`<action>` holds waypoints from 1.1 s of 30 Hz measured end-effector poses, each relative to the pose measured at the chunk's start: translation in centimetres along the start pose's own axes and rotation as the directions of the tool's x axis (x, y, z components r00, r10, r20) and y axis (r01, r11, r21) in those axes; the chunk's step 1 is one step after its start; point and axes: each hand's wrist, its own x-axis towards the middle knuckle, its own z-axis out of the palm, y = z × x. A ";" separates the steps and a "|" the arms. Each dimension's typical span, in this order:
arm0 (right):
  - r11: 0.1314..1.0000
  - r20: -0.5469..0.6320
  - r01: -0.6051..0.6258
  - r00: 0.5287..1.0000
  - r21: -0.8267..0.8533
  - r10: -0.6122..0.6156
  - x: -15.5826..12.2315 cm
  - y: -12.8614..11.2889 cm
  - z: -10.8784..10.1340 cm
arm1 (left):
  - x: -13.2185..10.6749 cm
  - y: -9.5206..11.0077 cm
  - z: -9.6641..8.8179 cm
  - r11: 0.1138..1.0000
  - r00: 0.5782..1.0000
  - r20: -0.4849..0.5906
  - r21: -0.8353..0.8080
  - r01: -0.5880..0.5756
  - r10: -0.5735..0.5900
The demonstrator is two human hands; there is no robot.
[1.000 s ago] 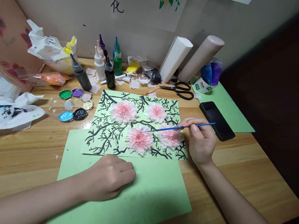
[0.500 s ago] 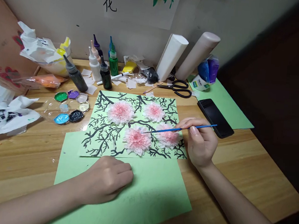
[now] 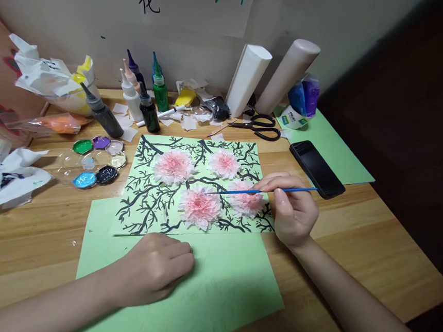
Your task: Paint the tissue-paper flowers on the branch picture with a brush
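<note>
Between the thumb and fingers of my right hand [image 3: 295,208] is a thin blue paintbrush [image 3: 238,191], its tip over the lower middle paper flower [image 3: 200,207]. Whether the tip touches the petals I cannot tell. Several pink-and-white paper flowers sit on a light green picture sheet [image 3: 146,180] painted with black branches. My left hand [image 3: 160,269] rests closed in a loose fist on a larger green sheet [image 3: 230,280], just below the picture's bottom edge. Its fingertips are curled under and hidden, so anything in them does not show.
Left of the picture lies a paint palette [image 3: 84,179] with several colours. Paint bottles [image 3: 149,110] stand behind it. Scissors [image 3: 261,127] and a black phone [image 3: 316,169] lie to the right. Stained tissue [image 3: 7,178] is at the left edge.
The view has shifted slightly, so most things sit a little further left. The brush is still in my right hand, at the same flower. My left hand stays in place.
</note>
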 end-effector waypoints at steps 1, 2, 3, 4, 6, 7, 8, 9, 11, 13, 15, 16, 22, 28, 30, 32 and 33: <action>1.000 -0.014 0.010 1.000 -0.009 -0.010 0.0 0.0 0.0 | 0.0 0.0 0.0 1.000 1.000 0.001 0.002 0.002 -0.002; 1.000 -0.017 0.015 1.000 -0.016 -0.015 0.0 0.0 0.0 | 0.0 -0.1 0.1 1.000 1.000 0.000 0.003 0.004 -0.004; 1.000 -0.008 0.016 1.000 -0.022 -0.017 -0.1 0.0 0.0 | 0.0 -0.1 0.1 1.000 1.000 0.000 0.003 0.005 -0.005; 1.000 0.008 0.017 1.000 -0.026 -0.017 -0.1 0.0 0.0 | 0.1 -0.1 0.1 1.000 1.000 0.001 0.002 0.006 -0.006; 0.999 0.029 0.027 0.999 -0.025 -0.026 -0.1 0.0 0.0 | 0.0 -0.1 0.1 1.000 1.000 -0.003 0.000 0.004 -0.004; 0.999 0.023 0.038 0.999 -0.021 -0.038 -0.1 0.0 -0.1 | 0.0 0.0 0.1 1.000 1.000 -0.005 0.000 0.006 -0.006; 0.999 0.007 0.049 0.999 -0.016 -0.049 -0.1 0.1 -0.1 | 0.0 0.0 0.1 1.000 1.000 -0.003 0.000 0.007 -0.007; 0.998 -0.011 0.056 0.998 -0.011 -0.057 0.0 0.1 -0.1 | -0.1 0.0 0.1 1.000 1.000 0.000 0.000 0.010 -0.010; 0.999 -0.017 0.051 0.999 -0.004 -0.051 0.0 0.1 -0.2 | -0.1 0.0 0.1 1.000 1.000 0.010 -0.002 0.011 -0.011; 1.000 0.025 0.028 0.999 -0.006 -0.028 0.0 0.1 -0.2 | -0.2 0.0 0.1 1.000 1.000 0.007 -0.001 0.008 -0.008; 1.000 0.057 0.020 0.998 -0.016 -0.020 0.1 0.2 -0.2 | -0.1 0.0 0.1 1.000 1.000 -0.003 0.007 0.003 -0.003; 1.000 0.048 0.025 0.999 -0.015 -0.024 0.1 0.2 -0.2 | -0.1 0.0 0.1 1.000 1.000 -0.005 0.011 0.002 -0.002; 0.992 -0.045 0.062 0.997 0.109 -0.057 0.6 -0.7 0.2 | -0.3 0.1 0.4 0.999 0.999 0.042 0.053 0.006 -0.008; 0.980 0.332 0.178 0.922 0.091 -0.198 3.8 -4.3 5.0 | -0.6 0.1 0.9 0.997 0.996 0.079 0.063 0.040 -0.045; 0.978 0.472 0.204 0.858 0.051 -0.203 5.0 -5.9 7.9 | -0.6 0.1 1.1 0.998 0.996 0.076 0.047 0.033 -0.037; 0.972 0.539 0.235 0.817 0.013 -0.205 5.8 -7.2 10.9 | -0.7 0.0 1.2 0.999 0.996 0.082 0.041 0.032 -0.035; 0.968 0.571 0.250 0.792 0.018 -0.215 6.1 -7.6 12.4 | -0.8 0.0 1.3 0.998 0.995 0.088 0.052 0.036 -0.040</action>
